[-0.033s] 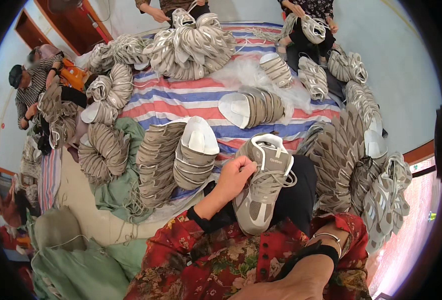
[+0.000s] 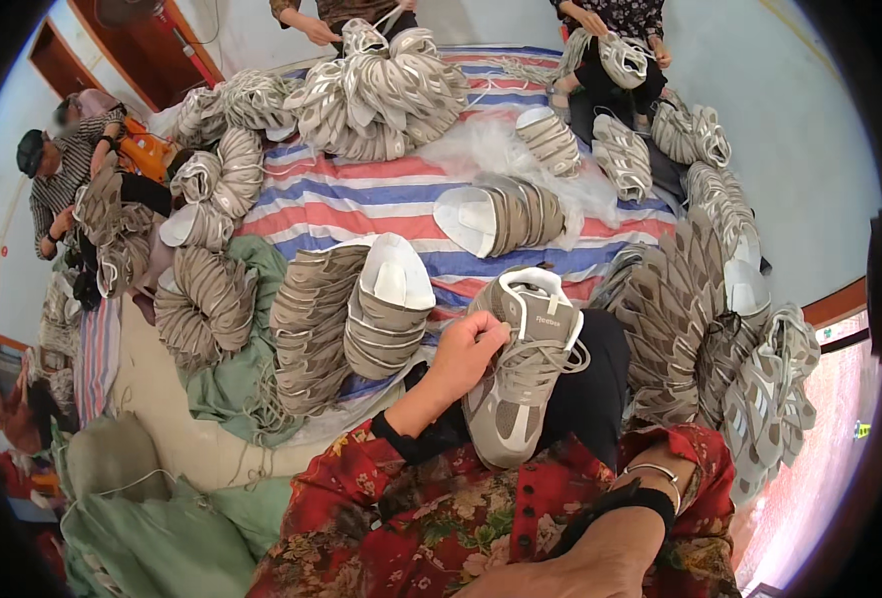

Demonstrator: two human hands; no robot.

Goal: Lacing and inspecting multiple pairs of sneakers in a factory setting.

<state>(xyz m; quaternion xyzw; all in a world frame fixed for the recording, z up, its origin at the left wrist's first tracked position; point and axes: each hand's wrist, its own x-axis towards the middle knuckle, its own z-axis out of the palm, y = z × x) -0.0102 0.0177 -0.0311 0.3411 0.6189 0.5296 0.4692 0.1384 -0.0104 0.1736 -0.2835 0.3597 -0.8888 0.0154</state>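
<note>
A taupe-grey sneaker [image 2: 511,399] with a white lining rests on my lap, its toe toward me. Its laces [image 2: 535,364] are threaded across the front, with a loop sticking out at the right. My left hand [image 2: 461,354] is closed in a pinch at the left edge of the shoe's opening, by the top eyelets; whether a lace end is between the fingers is hidden. My right hand [image 2: 530,580] is cut off by the lower edge of the picture, and its fingers do not show. A bracelet [image 2: 657,472] circles the right arm.
Nested shoe uppers [image 2: 311,329] stand just ahead on a striped sheet [image 2: 341,204]. Another curved stack [image 2: 675,309] is close at my right. Green sacking [image 2: 176,538] lies at lower left. Co-workers [image 2: 62,164] sit at left and across the sheet, handling shoes.
</note>
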